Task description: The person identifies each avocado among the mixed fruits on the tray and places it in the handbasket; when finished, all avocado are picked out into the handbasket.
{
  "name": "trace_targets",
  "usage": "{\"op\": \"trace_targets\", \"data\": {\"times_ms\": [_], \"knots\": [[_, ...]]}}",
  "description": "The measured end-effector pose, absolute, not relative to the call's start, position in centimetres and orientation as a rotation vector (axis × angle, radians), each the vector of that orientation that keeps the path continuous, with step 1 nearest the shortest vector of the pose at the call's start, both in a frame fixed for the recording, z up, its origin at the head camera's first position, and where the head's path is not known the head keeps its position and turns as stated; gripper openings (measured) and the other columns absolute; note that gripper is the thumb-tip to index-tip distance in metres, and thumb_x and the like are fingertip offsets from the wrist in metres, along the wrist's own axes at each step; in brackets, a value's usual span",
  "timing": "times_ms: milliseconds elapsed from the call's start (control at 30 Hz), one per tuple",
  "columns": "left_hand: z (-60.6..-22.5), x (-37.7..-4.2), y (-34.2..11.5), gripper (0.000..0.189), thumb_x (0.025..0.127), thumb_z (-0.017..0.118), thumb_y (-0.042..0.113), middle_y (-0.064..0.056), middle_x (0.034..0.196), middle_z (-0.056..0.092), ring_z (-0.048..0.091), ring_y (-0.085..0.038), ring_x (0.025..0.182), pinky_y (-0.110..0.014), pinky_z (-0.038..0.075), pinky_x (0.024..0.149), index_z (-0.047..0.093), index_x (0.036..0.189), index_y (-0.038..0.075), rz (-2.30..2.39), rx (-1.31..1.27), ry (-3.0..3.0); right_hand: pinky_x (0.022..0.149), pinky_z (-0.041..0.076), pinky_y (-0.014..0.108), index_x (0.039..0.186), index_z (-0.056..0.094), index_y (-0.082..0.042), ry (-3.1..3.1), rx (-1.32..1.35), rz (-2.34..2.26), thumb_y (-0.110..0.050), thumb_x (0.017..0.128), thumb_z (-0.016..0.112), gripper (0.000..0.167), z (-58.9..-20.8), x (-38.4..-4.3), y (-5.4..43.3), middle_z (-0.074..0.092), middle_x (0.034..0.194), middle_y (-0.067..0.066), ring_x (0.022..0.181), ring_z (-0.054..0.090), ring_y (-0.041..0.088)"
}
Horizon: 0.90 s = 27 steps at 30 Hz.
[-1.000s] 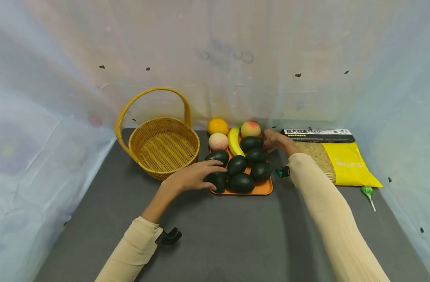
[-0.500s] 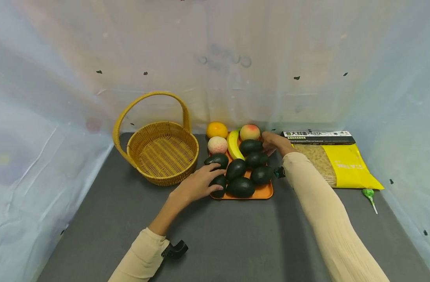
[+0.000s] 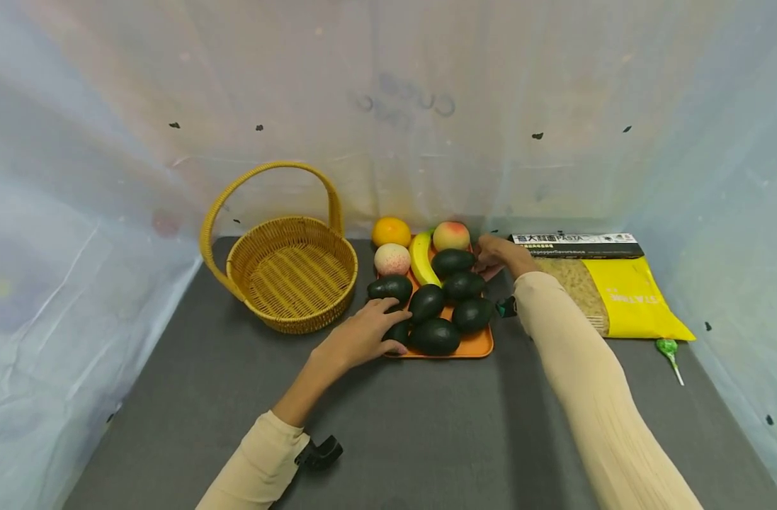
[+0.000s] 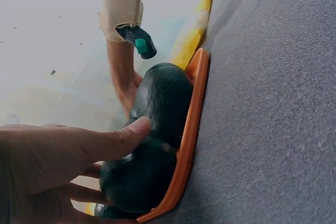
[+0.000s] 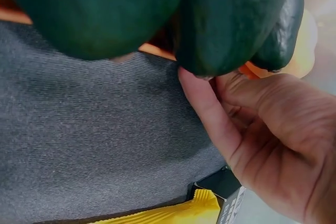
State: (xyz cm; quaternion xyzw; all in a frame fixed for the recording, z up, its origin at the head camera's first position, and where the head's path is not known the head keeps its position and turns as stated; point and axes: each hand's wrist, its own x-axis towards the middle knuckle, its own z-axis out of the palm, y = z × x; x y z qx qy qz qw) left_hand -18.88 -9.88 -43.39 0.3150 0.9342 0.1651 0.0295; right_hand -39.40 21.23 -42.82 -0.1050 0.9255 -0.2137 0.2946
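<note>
Between the hands (image 3: 361, 334) (image 3: 499, 255), avocados (image 3: 427, 302), orange tray (image 3: 480, 344) beneath

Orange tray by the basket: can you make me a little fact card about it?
What: shallow orange rectangular tray
On it: dark green oval avocados, curved yellow banana
Back end: round pink-and-yellow peach, round orange fruit
Left hand: fingers over front-left avocados
Right hand: fingers at right edge, grip unclear
Left side: round golden woven basket
</note>
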Motion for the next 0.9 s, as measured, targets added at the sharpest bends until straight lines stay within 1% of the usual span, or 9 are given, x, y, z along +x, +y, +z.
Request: {"op": "trace_targets", "data": {"times_ms": [133,200,367,467,600,700,767,833,900], "knots": [[-43.3,-19.0,-9.6,0.059,0.094,0.076,0.04,-0.021,0.155,0.052,0.05,-0.042,0.145,-0.055,0.052,0.11,0.064,0.145,0.014,0.506,0.965,2.874,0.079,0.066,0.039,0.117,0.071,0.01,2.429,-0.249,-0.655,0.002,0.101,0.063,0.019,-42.8,-39.2,21.2,0.075,0.098,0.02,0.072,0.075,0.018],[-43.3,-19.0,-9.6,0.058,0.093,0.077,0.04,-0.02,0.154,0.054,0.051,-0.041,0.144,-0.055,0.052,0.111,0.065,0.144,0.013,0.494,0.96,2.881,0.078,0.066,0.039,0.115,0.071,0.01,2.421,-0.259,-0.688,0.002,0.101,0.063,0.019,-42.7,-39.0,21.2,0.075,0.094,0.019,0.07,0.074,0.016],[-43.3,-18.9,-9.7,0.057,0.091,0.08,0.039,-0.018,0.148,0.059,0.059,-0.037,0.136,-0.053,0.053,0.109,0.067,0.14,0.012,0.491,1.003,2.921,0.079,0.066,0.039,0.117,0.07,0.011,2.422,-0.262,-0.715,0.002,0.101,0.063,0.02,-42.5,-38.5,21.1,0.074,0.094,0.018,0.07,0.073,0.015],[-43.1,-18.8,-9.7,0.057,0.09,0.082,0.037,-0.019,0.145,0.061,0.061,-0.036,0.133,-0.053,0.054,0.108,0.068,0.139,0.01,0.523,1.037,2.937,0.081,0.066,0.041,0.117,0.069,0.011,2.423,-0.25,-0.706,0.002,0.101,0.063,0.02,-42.5,-38.4,21.2,0.074,0.094,0.018,0.07,0.073,0.015],[-42.6,-18.4,-9.7,0.056,0.089,0.083,0.035,-0.018,0.145,0.061,0.06,-0.035,0.134,-0.053,0.053,0.109,0.068,0.138,0.01,0.554,1.035,2.962,0.081,0.066,0.043,0.109,0.072,0.009,2.428,-0.275,-0.706,0.003,0.101,0.062,0.015,-42.6,-38.4,21.4,0.075,0.089,0.015,0.07,0.074,0.017],[-42.0,-18.0,-9.7,0.056,0.089,0.083,0.035,-0.017,0.145,0.061,0.06,-0.034,0.134,-0.054,0.054,0.108,0.068,0.138,0.011,0.563,1.031,2.985,0.074,0.065,0.041,0.098,0.075,0.004,2.479,-0.342,-0.635,0.0,0.101,0.063,0.014,-42.7,-38.4,21.5,0.072,0.077,0.011,0.068,0.071,0.019],[-41.5,-17.9,-9.8,0.056,0.088,0.083,0.036,-0.016,0.145,0.061,0.06,-0.033,0.134,-0.053,0.055,0.107,0.068,0.138,0.012,0.569,1.043,3.0,0.07,0.062,0.039,0.093,0.076,0.001,2.513,-0.386,-0.577,-0.003,0.101,0.064,0.015,-42.6,-38.4,21.6,0.069,0.073,0.009,0.067,0.069,0.02],[-40.9,-17.8,-9.9,0.057,0.088,0.084,0.035,-0.017,0.145,0.061,0.06,-0.033,0.134,-0.053,0.056,0.106,0.068,0.137,0.012,0.585,1.059,3.012,0.07,0.061,0.038,0.092,0.076,0.001,2.518,-0.402,-0.553,-0.006,0.101,0.065,0.016,-42.6,-38.5,21.7,0.07,0.072,0.009,0.067,0.07,0.021],[-40.3,-17.8,-10.0,0.057,0.087,0.085,0.034,-0.017,0.145,0.061,0.06,-0.033,0.134,-0.051,0.056,0.106,0.069,0.137,0.012,0.591,1.08,3.031,0.072,0.062,0.039,0.097,0.076,0.002,2.505,-0.397,-0.555,-0.007,0.102,0.065,0.016,-42.4,-38.5,21.8,0.071,0.075,0.011,0.069,0.071,0.022]]}}
